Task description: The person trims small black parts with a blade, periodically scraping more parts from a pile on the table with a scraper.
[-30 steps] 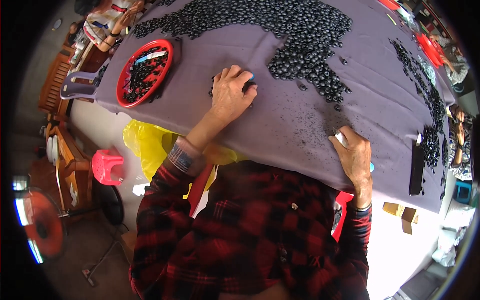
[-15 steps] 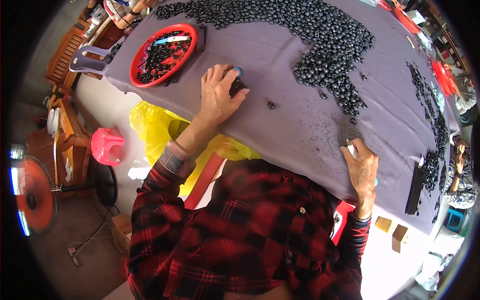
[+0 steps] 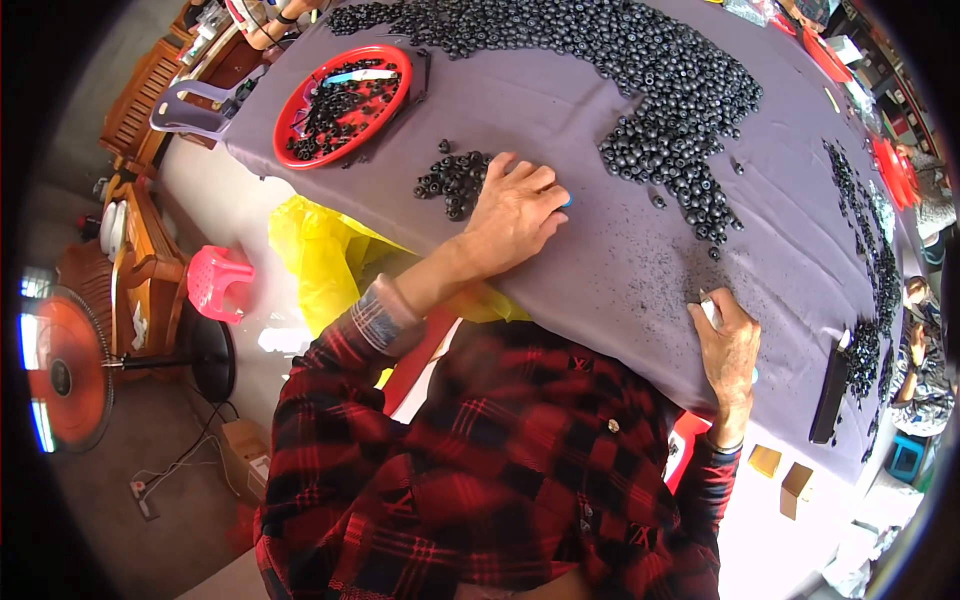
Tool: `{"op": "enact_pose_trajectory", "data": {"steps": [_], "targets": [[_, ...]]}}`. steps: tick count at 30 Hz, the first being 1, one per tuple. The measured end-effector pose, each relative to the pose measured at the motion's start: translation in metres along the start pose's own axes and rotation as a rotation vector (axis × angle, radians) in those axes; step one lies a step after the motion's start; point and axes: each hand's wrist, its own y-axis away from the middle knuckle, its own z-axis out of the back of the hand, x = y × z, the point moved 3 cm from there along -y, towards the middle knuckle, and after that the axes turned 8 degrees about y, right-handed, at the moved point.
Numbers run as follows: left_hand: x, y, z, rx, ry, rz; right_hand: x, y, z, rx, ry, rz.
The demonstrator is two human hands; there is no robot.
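Observation:
My left hand [image 3: 515, 218] is over the cloth with its fingers curled downward, a bit of blue showing at one fingertip. What its fingers grip, if anything, is hidden beneath them. Touching its far-left side is a small heap of black, round, bead-like pieces [image 3: 452, 182]. My right hand [image 3: 730, 345], near the table's front edge, is closed around a slim white tool [image 3: 709, 308] with a small pointed tip; a blue part shows by the wrist. Dark crumbs [image 3: 665, 285] are scattered on the cloth beside it.
A big spread of black pieces [image 3: 690, 85] covers the far side of the purple tablecloth [image 3: 520, 100]. To the left stands a red basin [image 3: 283, 135] with dark bits and a white-blue tool. A black bar [image 3: 827, 395] lies at right. Other people sit around the table.
My left hand has moved right, uncovering the small heap of black pieces. The single piece that lay apart on the cloth is out of sight. My right hand has hardly moved.

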Motion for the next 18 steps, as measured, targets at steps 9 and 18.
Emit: {"op": "enact_pose_trajectory", "data": {"steps": [9,18], "targets": [[0.033,0.006,0.019,-0.088,-0.200,0.143,-0.001,-0.001,-0.001,-0.002,-0.001,-0.005],[0.053,0.007,0.027,-0.037,-0.208,0.215,0.002,-0.002,0.000,-0.007,-0.006,-0.008]]}}
